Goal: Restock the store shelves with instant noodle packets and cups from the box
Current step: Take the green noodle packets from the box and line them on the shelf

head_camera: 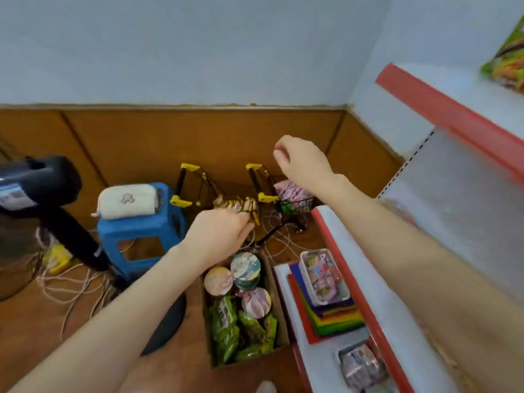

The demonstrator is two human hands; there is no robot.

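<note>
Reaching the left hand point(224, 231) forward over the far end of the cardboard box point(279, 316), fingers curled downward, fingertips hidden against a wire basket point(249, 194) of packets behind; cannot tell whether gripping anything. Holding the right hand point(300, 163) raised higher, blurred, fingers loosely curled with nothing seen in them. Working above the box sitting on the floor just beside the lower shelf point(374, 324), three noodle cups point(245, 269) filling its far end, green noodle packets point(226, 330) its near end. Showing one green packet point(507, 58) lying on the upper shelf point(453, 114).
</note>
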